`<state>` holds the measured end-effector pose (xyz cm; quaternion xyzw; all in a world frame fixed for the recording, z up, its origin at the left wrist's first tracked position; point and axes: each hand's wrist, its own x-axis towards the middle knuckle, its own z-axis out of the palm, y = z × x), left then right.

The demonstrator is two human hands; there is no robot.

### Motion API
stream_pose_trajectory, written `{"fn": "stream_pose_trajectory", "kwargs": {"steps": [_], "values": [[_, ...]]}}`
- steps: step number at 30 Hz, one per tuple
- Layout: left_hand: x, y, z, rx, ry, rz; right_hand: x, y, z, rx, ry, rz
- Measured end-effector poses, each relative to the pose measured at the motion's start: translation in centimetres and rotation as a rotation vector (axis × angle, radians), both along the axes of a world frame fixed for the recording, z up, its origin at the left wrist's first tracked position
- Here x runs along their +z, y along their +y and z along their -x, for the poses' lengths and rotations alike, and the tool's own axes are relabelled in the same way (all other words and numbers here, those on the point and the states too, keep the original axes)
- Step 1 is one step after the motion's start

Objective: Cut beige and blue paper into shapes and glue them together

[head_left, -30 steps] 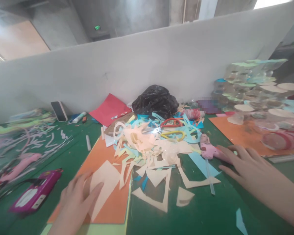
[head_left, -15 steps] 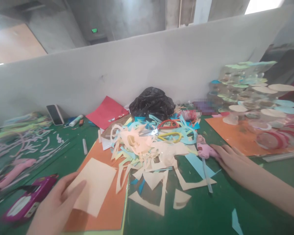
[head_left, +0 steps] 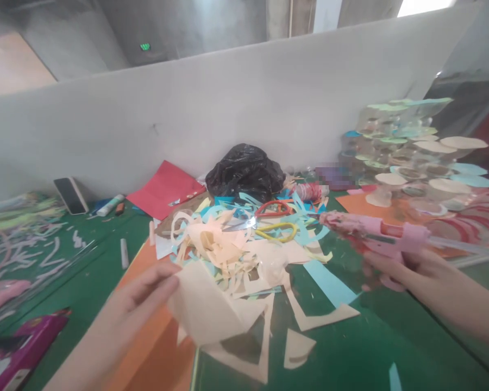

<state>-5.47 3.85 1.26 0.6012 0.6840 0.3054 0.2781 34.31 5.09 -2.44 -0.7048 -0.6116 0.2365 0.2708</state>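
Observation:
Between thumb and fingers, my left hand (head_left: 146, 296) pinches a cream sheet of paper (head_left: 207, 307) by its upper left corner, above an orange sheet (head_left: 150, 347). At the right, my right hand (head_left: 407, 271) grips a pink glue gun (head_left: 375, 231) by its handle. The gun's nozzle points left, and a clear glue stick (head_left: 460, 244) sticks out of its back. A heap of cream and blue paper scraps (head_left: 232, 244) lies between my hands, with red-and-yellow-handled scissors (head_left: 275, 231) on top.
Behind the heap sits a black plastic bag (head_left: 244, 172) against a low white wall (head_left: 228, 103). Stacked clear cups with paper discs (head_left: 415, 146) stand at the right. Leftward are a phone (head_left: 70, 195), a purple box (head_left: 24, 347) and a second pink glue gun (head_left: 4, 298).
The pink glue gun has been lifted off the table and swung level in my right hand. My left hand has moved the cream paper rightward and up off the orange sheet.

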Motion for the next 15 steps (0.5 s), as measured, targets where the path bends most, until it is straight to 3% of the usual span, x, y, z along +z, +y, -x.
{"fn": "stream_pose_trajectory", "kwargs": {"steps": [4,6,10,15], "values": [[-0.4,1.6,-2.7,-0.321,-0.031,-0.015,0.3,-0.4,0.8,0.102,0.184,0.220],[-0.9,2.2,-4.3,-0.412,0.014,-0.050,-0.2,-0.6,1.2,0.135,0.237,0.286],[-2.3,2.8,-6.5,-0.446,0.054,-0.041,-1.1,-0.8,1.5,0.144,0.243,0.358],[-4.2,3.3,-6.6,-0.437,0.045,-0.072,-1.2,-1.0,1.7,0.121,0.093,0.380]]}}
